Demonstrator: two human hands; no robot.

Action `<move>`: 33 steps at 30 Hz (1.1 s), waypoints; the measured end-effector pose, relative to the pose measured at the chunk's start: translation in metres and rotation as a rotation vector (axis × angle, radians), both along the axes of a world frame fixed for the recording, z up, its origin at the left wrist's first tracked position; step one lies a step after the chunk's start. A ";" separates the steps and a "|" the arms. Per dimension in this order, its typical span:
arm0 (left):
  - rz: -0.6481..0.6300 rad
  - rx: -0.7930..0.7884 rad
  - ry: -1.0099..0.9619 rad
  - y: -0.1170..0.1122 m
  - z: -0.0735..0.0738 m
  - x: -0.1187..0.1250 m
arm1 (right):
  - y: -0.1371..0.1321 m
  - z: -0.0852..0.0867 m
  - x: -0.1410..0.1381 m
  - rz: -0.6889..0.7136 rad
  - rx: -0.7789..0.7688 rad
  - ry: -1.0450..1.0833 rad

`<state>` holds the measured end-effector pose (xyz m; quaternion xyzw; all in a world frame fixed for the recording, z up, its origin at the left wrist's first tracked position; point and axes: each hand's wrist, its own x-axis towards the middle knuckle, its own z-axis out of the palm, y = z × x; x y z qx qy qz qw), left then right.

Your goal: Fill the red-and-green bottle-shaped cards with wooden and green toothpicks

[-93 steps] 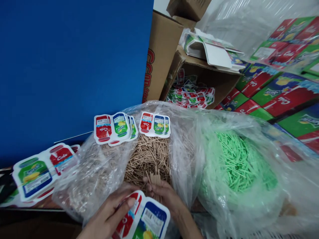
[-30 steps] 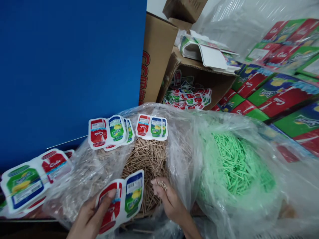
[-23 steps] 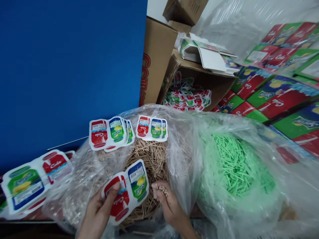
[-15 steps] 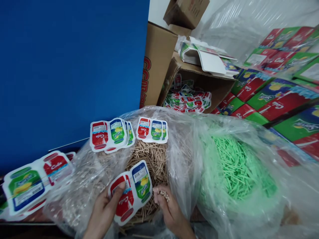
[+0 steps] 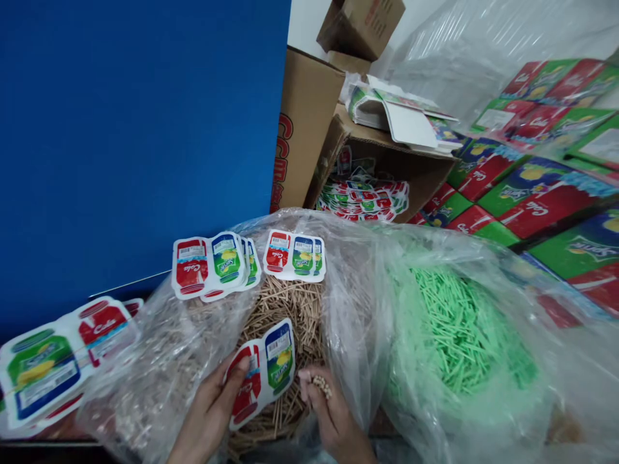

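My left hand [image 5: 217,403] grips a can-shaped double card [image 5: 278,361], its Cola half under my thumb and its Sprite half facing up. To the right, my right hand [image 5: 326,406] is closed round a bundle of thin brown sticks [image 5: 321,386], whose pale ends show above the fingers. Below both hands lies an opened clear bag of loose brown sticks [image 5: 290,299]. Two small piles of the same cards rest on the bag's far side, a left pile [image 5: 207,265] and a right pile [image 5: 294,256].
A larger stack of cards [image 5: 62,367] lies at the left. Right of the sticks is a clear bag of green sticks [image 5: 454,328]. Behind stand a carton [image 5: 387,145] holding many cards, printed boxes [image 5: 527,193] under plastic, and a blue panel [image 5: 140,129].
The card in my left hand has turned, its Cola half tilting away and looking narrower. My right hand keeps its hold on the sticks and has barely moved.
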<state>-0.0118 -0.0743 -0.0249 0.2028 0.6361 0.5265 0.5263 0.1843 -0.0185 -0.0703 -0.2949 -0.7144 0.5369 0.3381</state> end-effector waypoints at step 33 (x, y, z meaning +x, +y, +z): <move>0.100 -0.019 -0.022 -0.007 -0.007 -0.005 | 0.016 0.008 -0.014 -0.054 -0.333 -0.005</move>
